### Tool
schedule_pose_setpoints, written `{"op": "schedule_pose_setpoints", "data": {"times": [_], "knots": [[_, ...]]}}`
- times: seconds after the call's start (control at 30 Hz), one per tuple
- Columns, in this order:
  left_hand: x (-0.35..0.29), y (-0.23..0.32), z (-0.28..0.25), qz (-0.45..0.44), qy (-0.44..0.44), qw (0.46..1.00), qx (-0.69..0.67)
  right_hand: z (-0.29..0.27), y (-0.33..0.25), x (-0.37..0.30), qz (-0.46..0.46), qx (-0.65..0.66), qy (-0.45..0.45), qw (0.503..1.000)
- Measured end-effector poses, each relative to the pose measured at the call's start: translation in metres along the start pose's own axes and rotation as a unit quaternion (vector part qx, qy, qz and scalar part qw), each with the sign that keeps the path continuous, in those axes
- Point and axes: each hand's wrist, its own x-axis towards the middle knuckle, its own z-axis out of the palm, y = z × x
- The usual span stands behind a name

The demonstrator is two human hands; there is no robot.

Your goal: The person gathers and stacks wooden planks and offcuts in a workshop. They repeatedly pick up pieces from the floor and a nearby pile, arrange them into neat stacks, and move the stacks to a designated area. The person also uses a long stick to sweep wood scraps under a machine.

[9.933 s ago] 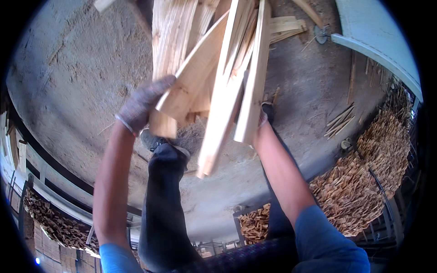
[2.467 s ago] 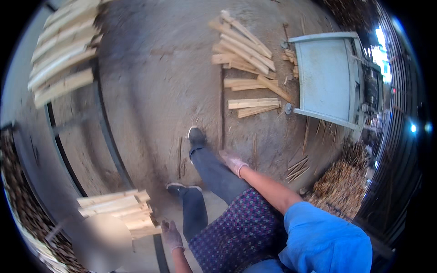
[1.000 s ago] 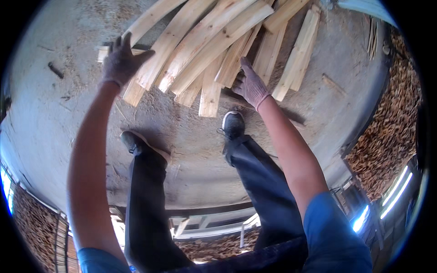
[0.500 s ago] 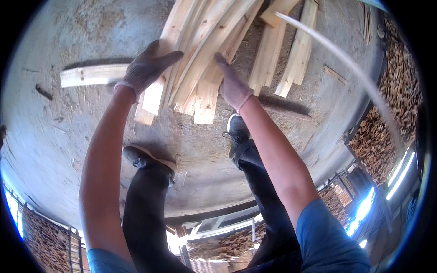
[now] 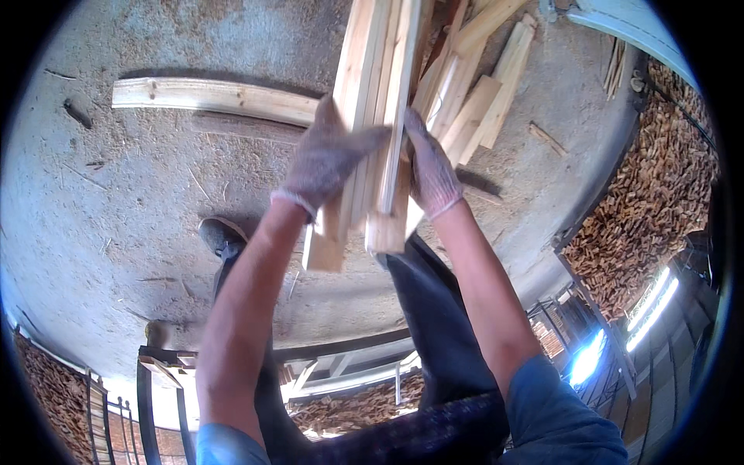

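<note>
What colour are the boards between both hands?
The boards are pale yellowish, in the head view.

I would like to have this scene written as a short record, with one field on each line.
Left hand: gloved, slightly blurred, at the left side of the board bundle, thumb across its front; firmness of grip unclear
Right hand: gloved, at the bundle's right side
Bundle: several pale long boards, near ends uneven
Left of bundle: one pale crosswise board on the floor
Right of bundle: more loose boards, some overlapping
Far right: large heap of small wood pieces
Clothing: blue sleeves, dark trousers
</note>
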Motion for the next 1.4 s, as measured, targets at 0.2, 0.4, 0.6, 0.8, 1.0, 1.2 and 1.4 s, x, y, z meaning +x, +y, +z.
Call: {"op": "schedule_pose_setpoints", "data": {"times": [0.2,0.4,0.6,0.8,1.0,1.2,1.4], "knots": [[-0.141,0.119,0.008,-0.146,0.019,0.963,-0.226,-0.009,-0.032,-0.149,0.052,-0.173,-0.008,0.984],[-0.301,0.164,0.041,-0.24,0.141,0.889,-0.362,0.004,-0.053,-0.276,0.054,-0.365,-0.096,0.924],[-0.402,0.173,0.086,-0.318,0.255,0.785,-0.466,-0.004,-0.015,-0.326,0.142,-0.426,-0.183,0.874],[-0.416,0.096,0.096,-0.282,0.28,0.72,-0.569,0.012,0.049,-0.283,0.26,-0.371,-0.259,0.853],[-0.377,-0.029,0.1,-0.288,0.258,0.646,-0.658,0.053,0.109,-0.236,0.229,-0.474,-0.145,0.838],[-0.402,-0.028,0.089,-0.269,0.256,0.636,-0.677,0.056,0.128,-0.255,0.219,-0.377,-0.174,0.883],[-0.435,-0.013,0.084,-0.181,0.301,0.639,-0.685,0.091,0.115,-0.301,0.045,-0.586,-0.144,0.796]]}}
